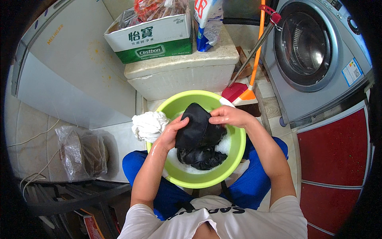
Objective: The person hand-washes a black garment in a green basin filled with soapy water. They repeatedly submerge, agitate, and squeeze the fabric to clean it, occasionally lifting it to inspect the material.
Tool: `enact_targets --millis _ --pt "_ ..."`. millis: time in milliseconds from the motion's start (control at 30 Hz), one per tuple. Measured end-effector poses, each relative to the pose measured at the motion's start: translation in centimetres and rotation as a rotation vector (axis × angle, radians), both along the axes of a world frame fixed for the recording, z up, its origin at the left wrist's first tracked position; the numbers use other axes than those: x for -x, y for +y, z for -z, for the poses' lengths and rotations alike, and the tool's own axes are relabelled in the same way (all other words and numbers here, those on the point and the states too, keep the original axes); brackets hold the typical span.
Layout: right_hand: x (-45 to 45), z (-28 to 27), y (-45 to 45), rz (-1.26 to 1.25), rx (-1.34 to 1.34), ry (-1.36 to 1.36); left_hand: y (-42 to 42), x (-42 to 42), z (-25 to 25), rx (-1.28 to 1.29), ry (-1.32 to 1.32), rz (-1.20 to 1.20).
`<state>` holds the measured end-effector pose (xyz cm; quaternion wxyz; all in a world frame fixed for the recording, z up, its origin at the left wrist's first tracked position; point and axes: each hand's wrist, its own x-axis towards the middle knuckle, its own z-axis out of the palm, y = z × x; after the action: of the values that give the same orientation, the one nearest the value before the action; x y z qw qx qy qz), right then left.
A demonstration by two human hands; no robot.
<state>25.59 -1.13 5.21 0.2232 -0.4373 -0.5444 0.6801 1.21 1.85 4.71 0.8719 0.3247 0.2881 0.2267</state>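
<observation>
A wet black garment (pixel 195 128) is stretched between my two hands above a lime-green plastic basin (pixel 235 167). My left hand (pixel 171 133) grips its left edge, thumb on top. At its upper right, my right hand (pixel 228 116) pinches the cloth between thumb and fingers. The lower part of the garment hangs down into white soap suds (pixel 223 145) in the basin. A bunched white cloth (pixel 150 126) rests at the basin's left rim, close by my left wrist. Water glistens on my left forearm.
Behind the basin stands a foam box (pixel 185 76) bearing a Cestbon carton (pixel 152 41) and a blue-and-white bag (pixel 206 27). A broom (pixel 247 94) and red dustpan (pixel 234 91) lean nearby. A washing machine (pixel 304 44) is at right, a refrigerator (pixel 77 68) at left.
</observation>
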Motion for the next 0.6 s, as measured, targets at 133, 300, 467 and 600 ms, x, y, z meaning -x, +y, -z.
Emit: enact_targets --millis 133,300,467,600 --pt "-0.4 -2.3 0.3 -0.124 0.050 -0.461 -0.4 0.3 -0.1 -0.028 0.007 0.141" --pt "0.6 -0.8 -0.4 0.101 -0.423 0.093 -0.8 1.1 -0.1 -0.051 0.022 0.336" --pt "-0.4 1.1 0.2 -0.280 0.008 0.234 -0.3 1.4 -0.4 -0.128 0.065 0.339" --pt "0.0 0.2 -0.7 -0.173 -0.147 0.091 0.1 1.6 -1.5 -0.176 0.158 0.285"
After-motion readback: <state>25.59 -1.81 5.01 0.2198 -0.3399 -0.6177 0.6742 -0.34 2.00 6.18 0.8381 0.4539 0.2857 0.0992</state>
